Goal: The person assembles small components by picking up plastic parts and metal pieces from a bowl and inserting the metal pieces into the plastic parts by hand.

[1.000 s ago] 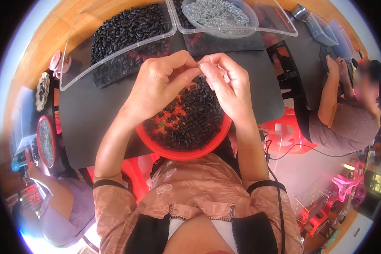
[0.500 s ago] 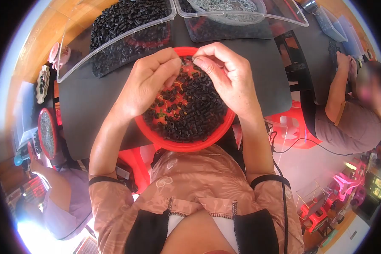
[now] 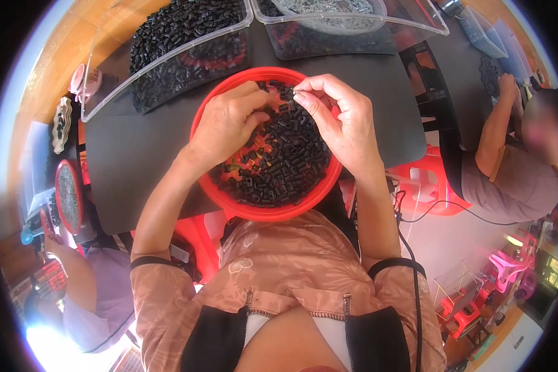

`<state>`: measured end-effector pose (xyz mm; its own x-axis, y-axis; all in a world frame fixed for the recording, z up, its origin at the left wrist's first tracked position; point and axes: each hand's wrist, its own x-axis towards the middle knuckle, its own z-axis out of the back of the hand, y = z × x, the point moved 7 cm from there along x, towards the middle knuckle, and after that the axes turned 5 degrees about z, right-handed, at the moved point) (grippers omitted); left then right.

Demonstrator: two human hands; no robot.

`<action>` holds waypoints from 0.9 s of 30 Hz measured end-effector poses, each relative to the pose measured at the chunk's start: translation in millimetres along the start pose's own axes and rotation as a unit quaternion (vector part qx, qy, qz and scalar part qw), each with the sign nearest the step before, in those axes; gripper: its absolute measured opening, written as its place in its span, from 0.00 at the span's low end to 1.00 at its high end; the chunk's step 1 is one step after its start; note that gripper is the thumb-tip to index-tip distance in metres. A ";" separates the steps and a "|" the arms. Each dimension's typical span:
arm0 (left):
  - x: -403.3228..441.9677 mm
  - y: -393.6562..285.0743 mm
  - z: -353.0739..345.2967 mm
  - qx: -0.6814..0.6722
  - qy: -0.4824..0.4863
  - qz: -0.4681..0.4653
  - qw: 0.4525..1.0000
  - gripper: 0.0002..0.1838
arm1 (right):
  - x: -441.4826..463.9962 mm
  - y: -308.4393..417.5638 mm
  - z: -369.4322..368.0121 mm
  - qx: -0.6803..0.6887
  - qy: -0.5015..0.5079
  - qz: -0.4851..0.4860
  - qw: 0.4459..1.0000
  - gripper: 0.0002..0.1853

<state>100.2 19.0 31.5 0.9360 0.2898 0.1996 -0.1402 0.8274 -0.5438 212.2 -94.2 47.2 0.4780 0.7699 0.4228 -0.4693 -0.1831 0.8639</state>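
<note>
A round red basin (image 3: 273, 214) holds many small black tubular pieces (image 3: 285, 161), with its printed bottom showing on the left side. My left hand (image 3: 232, 118) is over the basin's upper left part, fingers curled with the fingertips near the pieces; whatever lies between them is hidden. Over the upper right part, my right hand (image 3: 338, 115) pinches a tiny metallic-looking piece (image 3: 296, 92) between thumb and index finger. The two hands are apart.
Behind the basin, a clear bin (image 3: 186, 46) holds black pieces; another clear bin (image 3: 335, 43) bears a tub of small silvery parts (image 3: 381, 9). A co-worker (image 3: 508, 167) sits at the right, another (image 3: 99, 291) at the left. A cable (image 3: 412, 260) hangs beside my right arm.
My hands, together a second ago, have separated. My left hand has moved down over the basin since then, and more of the basin's far rim shows. The view has shifted slightly.
</note>
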 end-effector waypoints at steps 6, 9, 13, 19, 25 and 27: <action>0.7 5.5 -11.4 -0.007 0.000 -0.027 1.000 0.11 | -3.9 2.1 1.0 -0.019 -0.012 0.035 0.999 0.04; -2.5 12.9 -6.5 -0.181 0.045 0.128 0.974 0.06 | -6.1 1.6 0.5 -0.024 -0.017 0.043 0.999 0.04; -18.1 12.4 -0.3 -0.531 0.030 0.211 0.821 0.05 | -7.7 7.9 -5.5 -0.011 0.005 0.034 0.999 0.05; -46.4 15.0 0.7 -0.583 -0.040 0.242 0.775 0.11 | -6.0 26.0 -19.4 -0.005 0.030 0.071 0.997 0.07; -67.6 17.5 3.3 -0.556 -0.098 0.241 0.789 0.09 | -10.7 33.6 -32.8 -0.015 0.069 0.077 0.995 0.08; -73.8 20.0 0.5 -0.550 -0.106 0.249 0.790 0.08 | -12.5 34.4 -36.8 0.001 0.063 0.080 0.995 0.08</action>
<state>28.2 14.3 6.3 0.7619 0.6179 -0.1942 0.0001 -0.2999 -0.9540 162.8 -87.6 61.6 0.3002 0.8009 0.5182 -0.5304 -0.3113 0.7885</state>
